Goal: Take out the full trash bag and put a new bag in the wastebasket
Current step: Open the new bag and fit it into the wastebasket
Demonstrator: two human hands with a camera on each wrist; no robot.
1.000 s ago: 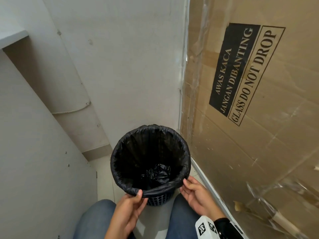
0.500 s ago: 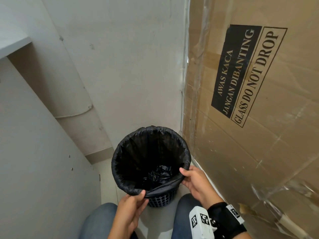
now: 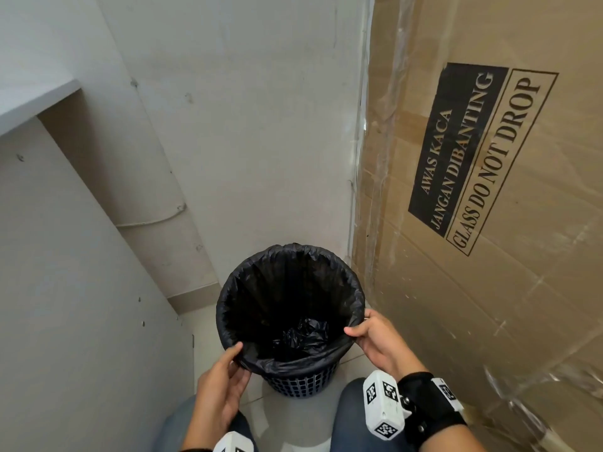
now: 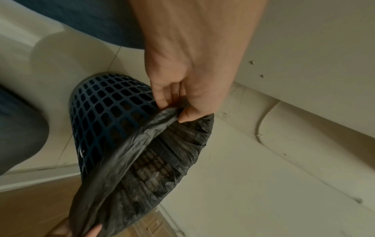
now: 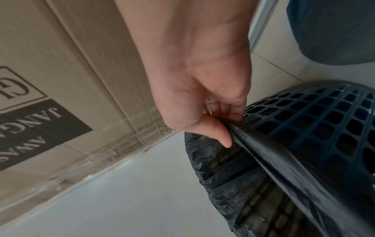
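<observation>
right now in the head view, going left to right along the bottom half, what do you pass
white panel → left hand → wastebasket lined with the black bag → right hand → cardboard box

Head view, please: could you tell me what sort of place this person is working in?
Probably a tight indoor corner used for storage. A big cardboard box printed GLASS DO NOT DROP leans against the plain white wall, a mesh wastebasket stands on the pale tiled floor, and a white shelf sits at left.
</observation>
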